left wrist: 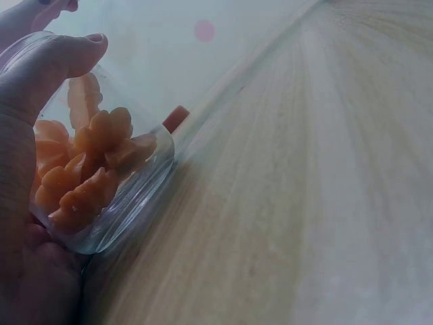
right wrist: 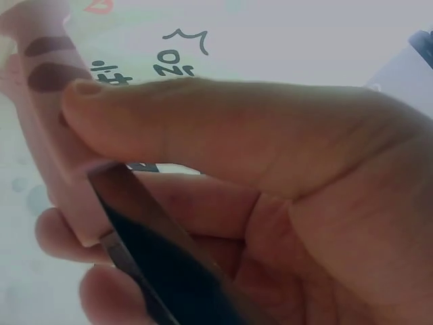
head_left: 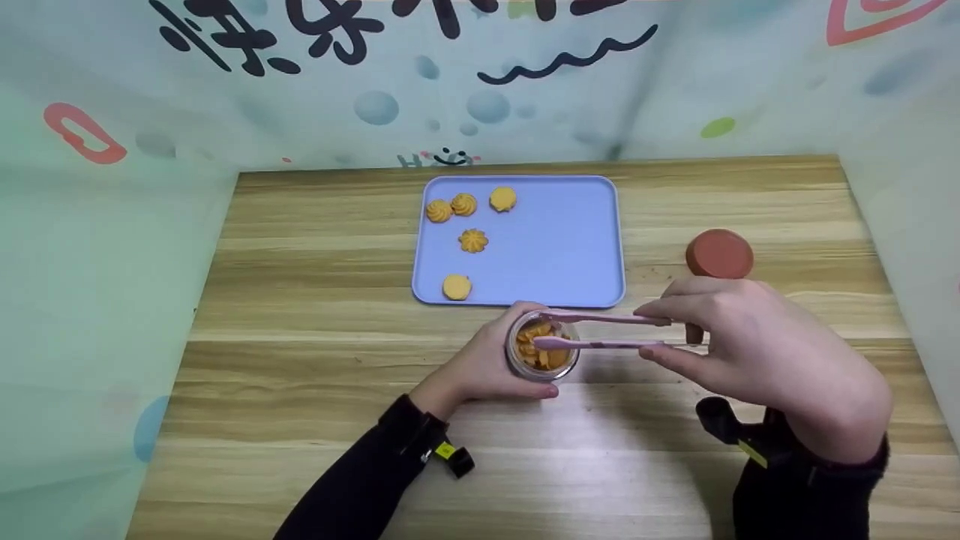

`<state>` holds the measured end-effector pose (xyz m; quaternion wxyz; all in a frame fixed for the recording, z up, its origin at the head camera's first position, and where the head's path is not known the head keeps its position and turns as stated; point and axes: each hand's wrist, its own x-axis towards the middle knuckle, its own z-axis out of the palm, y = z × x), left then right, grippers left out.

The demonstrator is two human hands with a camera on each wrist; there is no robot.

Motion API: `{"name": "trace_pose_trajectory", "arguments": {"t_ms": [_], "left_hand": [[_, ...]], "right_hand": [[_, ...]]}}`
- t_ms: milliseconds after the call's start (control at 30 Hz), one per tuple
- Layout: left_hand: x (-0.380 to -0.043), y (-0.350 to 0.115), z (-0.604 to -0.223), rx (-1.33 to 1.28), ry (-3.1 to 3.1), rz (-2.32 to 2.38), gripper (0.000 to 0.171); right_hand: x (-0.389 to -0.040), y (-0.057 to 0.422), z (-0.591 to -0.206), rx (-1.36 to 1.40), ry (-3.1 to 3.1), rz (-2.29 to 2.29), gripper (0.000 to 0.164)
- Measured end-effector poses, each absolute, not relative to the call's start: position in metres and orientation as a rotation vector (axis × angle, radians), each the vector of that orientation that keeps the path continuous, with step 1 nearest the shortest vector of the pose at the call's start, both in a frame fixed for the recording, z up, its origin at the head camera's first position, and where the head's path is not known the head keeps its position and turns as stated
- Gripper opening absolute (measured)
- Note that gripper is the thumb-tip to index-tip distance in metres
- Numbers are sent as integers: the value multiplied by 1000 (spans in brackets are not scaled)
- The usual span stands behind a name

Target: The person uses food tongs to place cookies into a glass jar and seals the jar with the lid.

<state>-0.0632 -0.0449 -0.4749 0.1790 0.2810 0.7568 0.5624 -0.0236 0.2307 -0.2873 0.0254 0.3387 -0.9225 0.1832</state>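
Observation:
My left hand (head_left: 499, 360) grips a clear jar (left wrist: 145, 196) from its left side, thumb and fingers wrapped around the wall. Piped cookies (left wrist: 95, 162) fill part of the jar, golden and ridged. From the right, my right hand (head_left: 727, 337) pinches pink-tipped tongs (head_left: 611, 344) between thumb and fingers. The tongs' two arms stand apart, their tips over and inside the jar's mouth. In the right wrist view, the thumb presses one pink arm (right wrist: 51, 101) and the metal part runs back under the palm.
A lavender tray (head_left: 555, 247) lies beyond the jar, with several cookies (head_left: 473, 241) on its left half. A reddish-brown round lid (head_left: 720, 253) sits right of the tray, close beyond the right hand. Printed cloth (head_left: 487, 105) hangs behind the wooden table (head_left: 315, 262).

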Motion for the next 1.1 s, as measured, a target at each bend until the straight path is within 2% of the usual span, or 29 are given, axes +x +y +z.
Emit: {"name": "trace_pose_trajectory", "arguments": {"t_ms": [267,600,900,1100], "left_hand": [[-59,-46,-452,833,2128,1585,89],[-60,-47,-457,810,2152,1583,92],[-69,-44,-488,824,2143,1616,96],[-68,-44,-491,835,2138,1620,96]], "right_hand": [[-39,229,-294,1102,-2725,599,29],[-68,229,-312,997,-2722,610,32],[-107,214,-345,699,-2833,686,42],[-126,203,-371,537,-2840,773,45]]}}
